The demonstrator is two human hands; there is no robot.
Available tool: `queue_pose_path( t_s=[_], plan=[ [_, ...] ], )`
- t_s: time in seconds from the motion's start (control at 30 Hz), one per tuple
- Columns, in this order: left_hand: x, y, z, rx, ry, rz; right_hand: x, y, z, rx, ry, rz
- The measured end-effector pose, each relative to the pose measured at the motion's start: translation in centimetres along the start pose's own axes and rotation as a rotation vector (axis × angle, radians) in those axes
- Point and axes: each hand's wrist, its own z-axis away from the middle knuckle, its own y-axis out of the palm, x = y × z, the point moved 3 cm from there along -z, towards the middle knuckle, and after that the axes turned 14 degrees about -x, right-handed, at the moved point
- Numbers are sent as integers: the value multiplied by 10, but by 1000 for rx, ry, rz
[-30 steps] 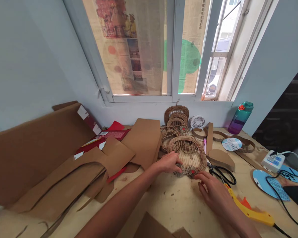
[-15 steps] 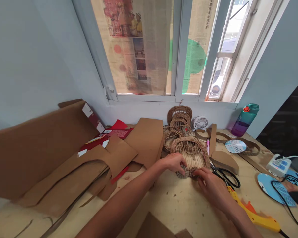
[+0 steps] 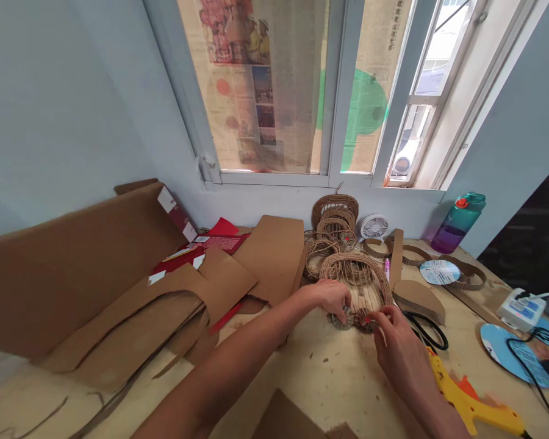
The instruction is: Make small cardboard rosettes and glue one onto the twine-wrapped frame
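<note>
A woven twine frame (image 3: 357,261) with an arched, coiled rim and thin upright strands lies on the table before me. At its near edge are two small round wound discs. The fingers of my left hand (image 3: 333,296) are closed on the left disc (image 3: 339,323), covering part of it. The right disc (image 3: 362,323), with a red spot at its centre, sits beside it. My right hand (image 3: 396,338) is at this disc's right side, its fingers bent and slightly apart, the index fingertip near the red spot. Whether that fingertip touches the disc I cannot tell.
Right of my right hand lie black-handled scissors (image 3: 432,329) and a yellow glue gun (image 3: 473,402). Behind stand more twine pieces (image 3: 336,213), a small white fan (image 3: 374,227) and a bottle (image 3: 457,224). Cardboard sheets (image 3: 274,256) cover the left. A power adapter (image 3: 522,310) is at right.
My right hand has drawn back to the right, uncovering the right disc and its red centre. My left hand stays at the left disc. The whole view has shifted slightly.
</note>
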Motion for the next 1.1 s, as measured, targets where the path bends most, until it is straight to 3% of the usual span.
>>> queue_pose_path(
  t_s=[0.2,0.4,0.57,0.7,0.87,1.1],
  plan=[
    [0,1,-2,14,-44,86,20,10,-8,-11,-167,-15],
    [2,-13,11,20,-118,285,36,24,-14,16,-168,-54],
    [13,-22,38,-183,-287,430,37,25,-13,-9,-134,-54],
    [19,-1,63,-392,-522,516,35,27,-12,-37,-94,-55],
    [15,33,71,-440,-738,776,31,30,-10,-83,-25,-56],
    [14,41,65,-482,-834,1037,23,35,-10,-114,24,-83]
  ],
)
